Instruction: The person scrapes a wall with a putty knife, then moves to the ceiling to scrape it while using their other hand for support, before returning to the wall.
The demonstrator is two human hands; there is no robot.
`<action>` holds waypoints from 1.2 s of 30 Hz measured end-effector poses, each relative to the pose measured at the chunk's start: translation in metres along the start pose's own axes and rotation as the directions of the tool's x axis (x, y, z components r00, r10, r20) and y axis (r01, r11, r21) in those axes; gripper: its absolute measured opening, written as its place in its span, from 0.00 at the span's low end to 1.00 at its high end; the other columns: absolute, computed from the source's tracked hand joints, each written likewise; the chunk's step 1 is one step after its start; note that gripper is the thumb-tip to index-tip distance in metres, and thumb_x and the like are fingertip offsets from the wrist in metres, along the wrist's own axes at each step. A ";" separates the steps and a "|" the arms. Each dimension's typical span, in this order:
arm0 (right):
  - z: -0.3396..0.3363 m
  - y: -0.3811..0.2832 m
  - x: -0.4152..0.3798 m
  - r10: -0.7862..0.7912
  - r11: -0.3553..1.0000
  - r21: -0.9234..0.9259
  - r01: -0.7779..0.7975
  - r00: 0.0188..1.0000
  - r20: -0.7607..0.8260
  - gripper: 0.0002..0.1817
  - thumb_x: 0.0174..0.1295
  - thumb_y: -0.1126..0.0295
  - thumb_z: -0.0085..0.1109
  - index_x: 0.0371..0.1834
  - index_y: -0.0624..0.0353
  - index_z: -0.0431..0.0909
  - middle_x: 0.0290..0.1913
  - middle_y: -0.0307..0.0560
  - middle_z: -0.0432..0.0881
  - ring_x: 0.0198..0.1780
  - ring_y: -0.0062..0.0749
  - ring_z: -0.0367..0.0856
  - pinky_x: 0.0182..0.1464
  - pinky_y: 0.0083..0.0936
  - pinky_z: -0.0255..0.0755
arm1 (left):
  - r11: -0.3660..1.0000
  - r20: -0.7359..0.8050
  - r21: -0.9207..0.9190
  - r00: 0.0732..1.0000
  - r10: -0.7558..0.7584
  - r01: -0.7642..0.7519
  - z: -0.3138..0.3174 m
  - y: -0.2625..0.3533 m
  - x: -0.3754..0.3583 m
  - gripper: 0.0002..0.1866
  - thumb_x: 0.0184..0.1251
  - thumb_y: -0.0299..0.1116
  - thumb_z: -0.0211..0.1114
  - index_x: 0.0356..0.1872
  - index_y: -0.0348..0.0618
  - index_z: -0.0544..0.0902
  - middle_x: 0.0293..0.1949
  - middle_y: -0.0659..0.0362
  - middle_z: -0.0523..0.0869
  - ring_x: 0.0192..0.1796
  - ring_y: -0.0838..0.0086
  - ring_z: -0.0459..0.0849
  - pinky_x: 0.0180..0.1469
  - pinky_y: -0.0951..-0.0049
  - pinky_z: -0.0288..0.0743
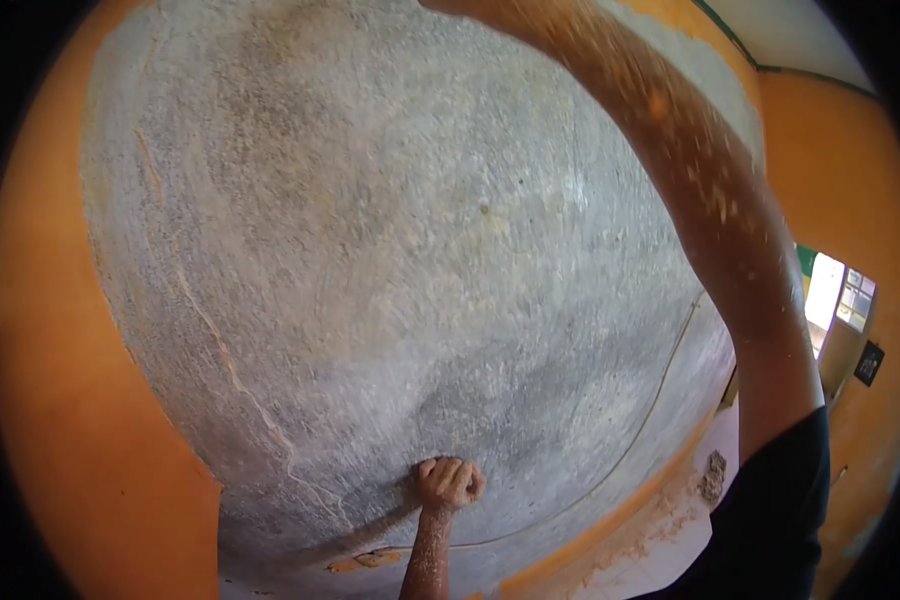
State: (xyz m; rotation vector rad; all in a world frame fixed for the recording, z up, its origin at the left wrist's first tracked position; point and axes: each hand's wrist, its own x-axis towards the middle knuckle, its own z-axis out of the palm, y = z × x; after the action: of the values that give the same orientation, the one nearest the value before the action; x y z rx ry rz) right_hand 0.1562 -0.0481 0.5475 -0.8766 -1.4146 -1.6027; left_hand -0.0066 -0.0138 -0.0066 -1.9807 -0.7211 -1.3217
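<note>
Presently | left hand (452, 483): curled into a fist against the grey wall patch (420, 250), low down | right hand: beyond top edge, grip unseen | patch: ahead, bordered by orange paint (40, 350)

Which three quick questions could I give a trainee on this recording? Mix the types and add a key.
1. True or false: the left hand is spread open with its fingers straight.

2. What colour is the paint along the left side of the bare grey wall?
A) blue
B) orange
C) white

3. Fill in: the right arm reaches past the picture's ____ edge, so the right hand is out of view.

Key:
1. False: it is curled like a fist.
2. B
3. top
</note>
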 end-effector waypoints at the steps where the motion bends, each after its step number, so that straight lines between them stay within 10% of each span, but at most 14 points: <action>1: 0.005 -0.004 -0.020 0.029 1.000 -0.006 -0.029 1.000 -0.005 0.10 0.59 0.65 0.53 0.32 0.59 0.82 0.29 0.51 0.84 0.31 0.43 0.85 0.31 0.35 0.78 | 1.000 -0.001 0.017 1.000 -0.011 0.011 0.000 0.001 0.001 0.09 0.53 0.32 0.61 0.16 0.50 0.72 0.15 0.66 0.68 0.19 0.75 0.69 0.35 0.71 0.58; 6: 0.059 -0.023 -0.038 0.331 0.935 0.183 -0.305 0.934 -0.132 0.05 0.57 0.72 0.52 0.31 0.54 0.80 0.24 0.45 0.83 0.25 0.37 0.84 0.25 0.29 0.77 | 0.999 -0.021 0.038 0.999 0.031 -0.030 -0.003 -0.002 0.006 0.10 0.55 0.33 0.59 0.16 0.50 0.72 0.15 0.66 0.68 0.19 0.75 0.68 0.35 0.71 0.57; 11: 0.044 -0.035 -0.098 0.207 0.969 0.204 -0.137 0.901 -0.380 0.11 0.64 0.66 0.49 0.34 0.63 0.76 0.19 0.50 0.79 0.20 0.39 0.81 0.21 0.35 0.74 | 0.999 -0.066 0.034 0.998 0.023 -0.021 0.007 0.001 0.002 0.11 0.60 0.33 0.56 0.17 0.48 0.75 0.15 0.65 0.70 0.18 0.75 0.67 0.35 0.70 0.56; 13: 0.027 -0.048 -0.182 0.245 0.960 0.080 -0.267 0.946 0.213 0.20 0.69 0.57 0.50 0.57 0.59 0.69 0.19 0.36 0.76 0.09 0.17 0.65 0.08 0.17 0.58 | 0.999 -0.069 0.024 0.997 0.022 -0.021 0.008 0.001 0.002 0.12 0.61 0.33 0.55 0.17 0.48 0.75 0.15 0.66 0.70 0.19 0.75 0.67 0.35 0.71 0.56; 14: 0.024 -0.060 -0.237 0.265 0.959 0.080 -0.270 0.962 0.066 0.15 0.70 0.57 0.47 0.46 0.57 0.71 0.18 0.36 0.76 0.09 0.15 0.63 0.08 0.18 0.57 | 1.000 -0.078 0.025 0.997 0.016 -0.014 0.009 0.001 0.001 0.13 0.62 0.34 0.54 0.17 0.48 0.75 0.15 0.66 0.70 0.19 0.75 0.67 0.35 0.71 0.56; 16: 0.002 -0.081 -0.346 0.371 0.842 0.170 -0.512 0.779 0.505 0.16 0.67 0.63 0.51 0.55 0.57 0.73 0.30 0.36 0.80 0.15 0.11 0.64 0.08 0.14 0.55 | 0.999 -0.072 0.035 0.997 0.025 -0.022 0.009 0.002 0.000 0.15 0.64 0.34 0.52 0.17 0.48 0.74 0.15 0.66 0.69 0.19 0.74 0.66 0.36 0.71 0.56; 18: -0.027 -0.101 -0.451 0.410 0.742 0.205 -0.638 0.674 0.614 0.17 0.65 0.63 0.55 0.53 0.59 0.70 0.29 0.43 0.81 0.13 0.19 0.71 0.09 0.20 0.62 | 1.000 -0.084 0.027 0.996 0.007 -0.005 0.013 -0.001 -0.002 0.15 0.65 0.34 0.51 0.17 0.48 0.74 0.14 0.66 0.68 0.19 0.74 0.66 0.36 0.71 0.56; 24: -0.049 -0.103 -0.561 0.551 0.436 0.079 -0.897 0.335 0.764 0.10 0.64 0.66 0.56 0.41 0.59 0.70 0.23 0.48 0.79 0.16 0.39 0.77 0.17 0.31 0.68 | 0.997 -0.073 0.083 0.997 0.009 -0.003 0.014 0.002 0.001 0.18 0.66 0.36 0.49 0.14 0.48 0.71 0.14 0.66 0.69 0.18 0.75 0.61 0.36 0.71 0.54; 28: -0.019 -0.060 -0.507 0.550 0.345 0.339 -0.876 0.481 0.683 0.10 0.65 0.66 0.55 0.37 0.60 0.68 0.21 0.52 0.77 0.19 0.48 0.77 0.22 0.35 0.69 | 0.994 -0.090 0.103 0.996 0.027 -0.017 0.019 0.002 -0.002 0.17 0.65 0.35 0.50 0.16 0.45 0.75 0.14 0.66 0.69 0.18 0.74 0.62 0.35 0.70 0.55; 31: -0.013 -0.059 -0.518 0.504 0.178 0.353 -0.918 0.393 0.769 0.11 0.65 0.67 0.55 0.42 0.62 0.67 0.21 0.53 0.76 0.18 0.49 0.77 0.21 0.34 0.69 | 0.993 -0.107 0.121 0.994 0.020 -0.007 0.018 0.004 -0.003 0.15 0.64 0.33 0.51 0.17 0.44 0.76 0.15 0.65 0.71 0.18 0.73 0.64 0.34 0.69 0.55; 36: -0.056 -0.134 -0.646 0.432 0.277 0.074 -0.958 0.193 0.881 0.10 0.66 0.66 0.53 0.40 0.60 0.66 0.22 0.55 0.78 0.23 0.54 0.80 0.20 0.39 0.69 | 0.992 -0.091 0.127 0.995 0.029 -0.017 0.017 0.005 -0.003 0.15 0.66 0.34 0.51 0.19 0.42 0.77 0.16 0.63 0.72 0.19 0.73 0.66 0.34 0.68 0.57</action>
State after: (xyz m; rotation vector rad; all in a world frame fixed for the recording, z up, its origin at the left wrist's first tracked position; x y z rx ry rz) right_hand 0.3157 -0.0179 -0.0950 -1.5400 -1.4242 0.2031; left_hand 0.0059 -0.0040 -0.0151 -1.8102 -0.7174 -1.3124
